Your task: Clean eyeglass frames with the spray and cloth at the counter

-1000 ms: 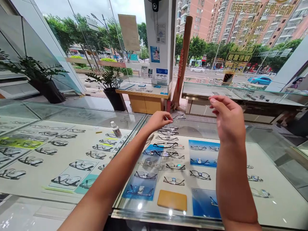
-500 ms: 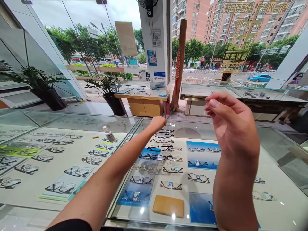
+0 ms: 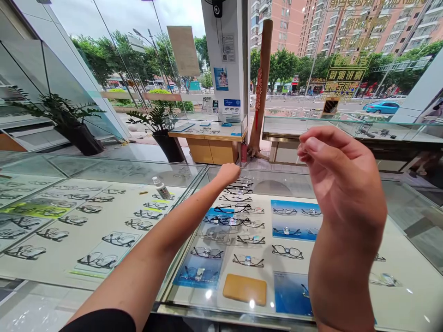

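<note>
My left hand point(image 3: 229, 174), arm stretched forward, is closed at the far side of the glass display case point(image 3: 290, 177). Its fingers face away, so anything inside it is hidden. Raised over the right part of the case, my right hand point(image 3: 341, 173) has thumb and forefinger pinched together and the other fingers curled. Whatever it may hold is too small to make out. Below the hands, rows of eyeglasses point(image 3: 287, 251) lie in the case. A column of dark-framed glasses point(image 3: 232, 208) runs toward my left hand.
A tan case point(image 3: 244, 289) lies at the near edge. A white bottle point(image 3: 160, 188) stands tilted among glasses on the left. Beyond are a wooden counter point(image 3: 214, 150), a fire extinguisher point(image 3: 244, 152), a potted plant point(image 3: 168, 145) and a wooden post point(image 3: 262, 83).
The view has shifted slightly, so the scene sits a little further right and higher. Both hands keep nearly the same pose; my right hand appears slightly further right.
</note>
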`<state>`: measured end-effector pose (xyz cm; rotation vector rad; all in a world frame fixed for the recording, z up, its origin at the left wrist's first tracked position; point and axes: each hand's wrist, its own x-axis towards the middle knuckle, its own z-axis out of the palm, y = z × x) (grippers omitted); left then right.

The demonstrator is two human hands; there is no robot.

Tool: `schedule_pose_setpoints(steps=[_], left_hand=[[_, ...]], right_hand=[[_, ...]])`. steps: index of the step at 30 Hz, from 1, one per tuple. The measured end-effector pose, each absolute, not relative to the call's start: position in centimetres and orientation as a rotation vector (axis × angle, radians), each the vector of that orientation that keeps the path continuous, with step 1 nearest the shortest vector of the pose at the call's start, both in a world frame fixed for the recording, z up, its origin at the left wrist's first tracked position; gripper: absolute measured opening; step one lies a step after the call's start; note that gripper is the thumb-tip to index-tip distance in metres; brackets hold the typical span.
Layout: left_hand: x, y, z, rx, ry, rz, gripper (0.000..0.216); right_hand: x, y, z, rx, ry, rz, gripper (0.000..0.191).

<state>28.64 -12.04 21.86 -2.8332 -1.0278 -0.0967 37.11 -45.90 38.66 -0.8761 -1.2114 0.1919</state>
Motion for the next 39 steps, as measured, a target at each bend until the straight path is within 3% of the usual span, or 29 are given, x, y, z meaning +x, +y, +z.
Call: schedule_pose_setpoints(steps=[8,12,17,21,24,29,35,39], left_hand=[[30.3,-12.5,22.3,-2.813,-1.0,-0.113,0.017],[28.6,-13.8,25.1,-2.789,-0.971,-0.217,0.024],[19.7,-18.9,30.6,-2.684,-0.942,-0.433,0.031],[8.6,-26.6,32.4,-2.52,-0.812,-0.729,0.027],[0.9,-32.6,31.4,-2.383,-0.848,-0.891,0.022],[-7.6,-39.7,27.5,-2.257,-1.001,-0.916,0.021],[-11.6,-44.1,24.3,-2.39,-1.209,-0.818,0.028],[-12.8,-45.5,23.4,-2.54,-1.566,-0.923,0.031]], right_hand=[[37.1,-46.4,38.9,-0.777,-1.165,0.259,0.005],[36.9,-46.1,38.6,-0.859,-1.166,0.177,0.006],[35.4,-44.4,37.4,-0.907,-1.264,0.28,0.012],[30.9,-42.9,35.3,-1.175,-1.536,0.41,0.027],[25.7,-42.4,32.9,-1.365,-1.781,0.375,0.031],[17.3,-44.5,28.2,-1.3,-1.882,0.467,0.025],[11.8,-48.1,25.0,-1.227,-1.796,0.476,0.03],[10.0,-49.2,23.8,-1.178,-1.833,0.304,0.029]])
